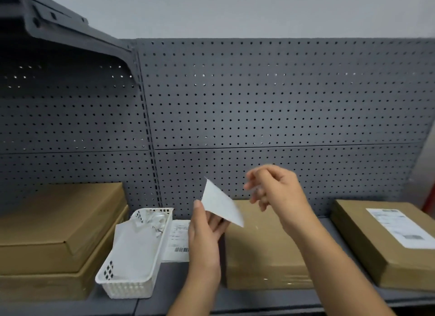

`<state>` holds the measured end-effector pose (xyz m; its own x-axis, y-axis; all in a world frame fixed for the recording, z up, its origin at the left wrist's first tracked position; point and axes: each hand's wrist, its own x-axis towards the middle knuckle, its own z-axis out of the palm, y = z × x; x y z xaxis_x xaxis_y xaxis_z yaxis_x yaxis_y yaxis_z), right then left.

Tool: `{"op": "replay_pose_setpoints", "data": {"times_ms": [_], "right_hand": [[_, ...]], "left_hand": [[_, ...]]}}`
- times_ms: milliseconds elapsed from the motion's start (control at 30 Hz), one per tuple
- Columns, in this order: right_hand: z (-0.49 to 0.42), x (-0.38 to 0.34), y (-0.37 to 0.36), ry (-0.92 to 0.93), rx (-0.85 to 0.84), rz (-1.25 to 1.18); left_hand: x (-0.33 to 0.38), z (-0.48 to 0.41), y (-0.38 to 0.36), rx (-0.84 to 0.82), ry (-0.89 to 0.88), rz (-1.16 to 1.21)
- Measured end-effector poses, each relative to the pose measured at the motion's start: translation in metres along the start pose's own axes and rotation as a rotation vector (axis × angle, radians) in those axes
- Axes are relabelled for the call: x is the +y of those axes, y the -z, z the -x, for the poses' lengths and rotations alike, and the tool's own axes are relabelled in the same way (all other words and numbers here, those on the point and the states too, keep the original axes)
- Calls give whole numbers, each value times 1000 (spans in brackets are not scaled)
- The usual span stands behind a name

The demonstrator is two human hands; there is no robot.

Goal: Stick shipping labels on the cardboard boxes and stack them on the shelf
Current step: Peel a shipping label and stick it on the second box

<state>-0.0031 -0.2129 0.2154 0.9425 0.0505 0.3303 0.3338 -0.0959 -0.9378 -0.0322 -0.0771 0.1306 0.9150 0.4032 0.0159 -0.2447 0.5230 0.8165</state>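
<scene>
One white label sheet (221,205) is pinched near its lower edge between the thumb and fingers of the left hand (204,235). It is held up at a tilt over the left part of the plain cardboard box (266,247) in the middle of the shelf (235,299). The sheet looks feather-light and floppy, and likely to curl or stick to itself once the adhesive is bare. I would take it only by an edge or corner and lay it down from one side. The right hand (275,188) hovers near the sheet's upper edge with fingers curled, but blur hides whether it pinches a peeled layer or nothing. Whether the sheet's visible face is print or backing I cannot tell. To the right lies a labelled box (367,252), cut off by the frame. To the left, more printed labels (179,240) lie partly behind the left hand, then a white basket (134,252) of crumpled paper, then two stacked boxes (58,221).
</scene>
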Motion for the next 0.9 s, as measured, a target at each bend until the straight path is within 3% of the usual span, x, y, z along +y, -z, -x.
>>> {"op": "replay_pose_setpoints", "data": {"times_ms": [100, 200, 333, 467, 600, 733, 800, 900], "right_hand": [[-11, 22, 17, -126, -79, 7], [-5, 32, 28, -111, -173, -89], [-1, 41, 40, -158, -255, -198], [2, 50, 52, -202, -192, -144], [5, 62, 60, -206, -96, -109], [8, 73, 70, -269, -48, -164], [9, 75, 75, -286, -56, -209], [10, 80, 82, -287, -47, -225]], "left_hand": [[2, 3, -5, -46, -167, -273], [-8, 9, -10, -165, -377, -609], [-22, 18, -19, -323, -509, -1002], [-26, 25, -28, -352, -515, -1350], [-25, 34, -36, -438, -425, -1504], [-29, 35, -36, -547, -304, -1439], [-34, 32, -36, -539, -237, -1207], [-43, 25, -41, -373, -167, -834]]}}
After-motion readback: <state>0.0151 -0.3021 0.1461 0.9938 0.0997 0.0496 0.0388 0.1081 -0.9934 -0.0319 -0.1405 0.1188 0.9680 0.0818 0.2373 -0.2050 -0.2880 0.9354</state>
